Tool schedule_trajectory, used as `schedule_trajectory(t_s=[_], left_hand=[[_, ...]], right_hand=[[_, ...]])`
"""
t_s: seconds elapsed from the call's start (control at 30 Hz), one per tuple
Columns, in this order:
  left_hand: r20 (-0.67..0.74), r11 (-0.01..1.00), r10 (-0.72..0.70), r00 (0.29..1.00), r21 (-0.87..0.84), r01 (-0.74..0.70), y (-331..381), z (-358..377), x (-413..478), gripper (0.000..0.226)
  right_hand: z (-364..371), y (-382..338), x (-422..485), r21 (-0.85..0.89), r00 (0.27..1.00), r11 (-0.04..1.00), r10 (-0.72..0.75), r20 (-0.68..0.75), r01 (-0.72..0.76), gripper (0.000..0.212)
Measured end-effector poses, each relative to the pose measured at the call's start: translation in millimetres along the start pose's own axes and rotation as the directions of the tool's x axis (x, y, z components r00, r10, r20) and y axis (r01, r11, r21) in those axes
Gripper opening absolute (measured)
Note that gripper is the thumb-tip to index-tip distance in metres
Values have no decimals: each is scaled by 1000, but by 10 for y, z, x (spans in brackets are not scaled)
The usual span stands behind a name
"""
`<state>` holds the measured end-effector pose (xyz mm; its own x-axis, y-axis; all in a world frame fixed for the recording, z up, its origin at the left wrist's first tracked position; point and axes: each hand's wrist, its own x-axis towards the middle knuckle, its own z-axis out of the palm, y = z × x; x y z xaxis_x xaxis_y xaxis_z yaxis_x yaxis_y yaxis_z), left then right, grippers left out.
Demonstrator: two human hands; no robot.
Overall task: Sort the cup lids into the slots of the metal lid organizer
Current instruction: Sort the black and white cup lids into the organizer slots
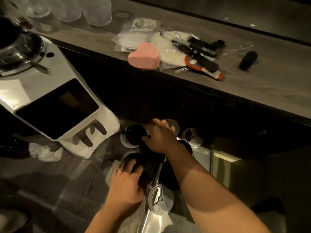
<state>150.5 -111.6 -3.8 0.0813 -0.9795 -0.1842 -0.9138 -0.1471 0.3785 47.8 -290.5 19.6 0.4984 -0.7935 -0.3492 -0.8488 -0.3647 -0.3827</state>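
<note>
At the near end of the metal lid organizer, a white lid leans against its central bar, right under the crossing right forearm. Just left of the bar, the left hand has its fingers curled down over a stack of black lids in a slot, gripping them from above. At the organizer's far end the right hand lies palm down, its fingertips against a domed black lid that sits on paler lids. It is too dark to say whether that hand pinches the lid or only touches it. A white-rimmed lid stands just right of the far end. Left of the organizer a white coffee grinder stands on the counter. Well beyond, on the raised ledge, lies a pink heart-shaped box. The main risk seems to be that forearm: dropping it would likely tip the leaning white lid out. A loose grip could also fan the black stack, and in this dim light a black lid might go in among the white ones.
</note>
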Motion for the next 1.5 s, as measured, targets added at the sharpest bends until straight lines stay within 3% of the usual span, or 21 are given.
schedule_trajectory(t_s=[0.13, 0.23, 0.3, 0.4, 0.5, 0.57, 0.63, 0.7, 0.77, 0.8, 0.93, 1.07, 1.13, 1.27, 1.4, 1.5], left_hand=[[-8, 999, -12, 1000, -39, 12, 1, 33, -120, 37], [-28, 1000, -1, 1000, -19, 0, 15, 10, -211, 41], [-4, 998, -28, 1000, -50, 28, -12, -4, -200, 44], [5, 996, -62, 998, -65, 62, -77, -19, -11, 48], [-31, 998, -48, 998, -50, 46, -94, -2, 177, 46], [-68, 999, -51, 996, -11, 51, -97, 34, 247, 46], [-61, 996, -81, 995, 19, 83, -57, 34, 335, 53], [66, 990, -134, 989, 48, 131, 0, 32, 481, 62], [127, 991, -122, 984, 66, 115, 123, 12, 667, 70], [140, 994, -96, 985, 68, 87, 219, 14, 754, 70], [233, 988, 35, 972, 141, -69, 565, 95, 1084, 77], [298, 988, 62, 953, 119, -102, 595, 169, 1343, 74], [264, 987, 76, 961, 116, -110, 629, 157, 1352, 68], [125, 990, 66, 990, 118, -81, 822, 66, 1295, 54], [10, 990, 35, 999, -140, -33, 854, 82, 1245, 51], [-132, 882, -100, 986, -470, 27, 808, 34, 1083, 46]], right_hand=[[-114, 237, 697, 188, 973, 955, 224, 55, -230, 70], [40, 359, 959, 295, 953, 912, 233, 195, -283, 75], [93, 389, 802, 195, 935, 946, 193, 296, -257, 74], [136, 254, 341, -29, 975, 993, 117, 187, -114, 61], [228, 170, -35, -99, 989, 995, 1, 146, 13, 49], [80, 355, -90, -8, 995, 995, 98, -13, -98, 43], [-170, 650, -70, 88, 949, 947, 314, -39, -310, 48], [-267, 992, -53, 95, 890, 886, 448, 88, -455, 53], [-229, 1225, -61, 243, 858, 830, 441, 266, -502, 50], [-164, 1268, -94, 284, 855, 814, 431, 289, -506, 46], [143, 1099, -363, 143, 845, 833, 529, 83, -535, 47], [368, 923, -662, 159, 867, 853, 498, 32, -496, 53], [398, 943, -767, 201, 866, 845, 499, 34, -495, 57], [457, 972, -838, 126, 839, 837, 542, -51, -533, 50], [510, 1032, -772, 126, 802, 823, 567, -188, -553, 44], [484, 1115, -774, 239, 742, 791, 611, -276, -563, 41]])
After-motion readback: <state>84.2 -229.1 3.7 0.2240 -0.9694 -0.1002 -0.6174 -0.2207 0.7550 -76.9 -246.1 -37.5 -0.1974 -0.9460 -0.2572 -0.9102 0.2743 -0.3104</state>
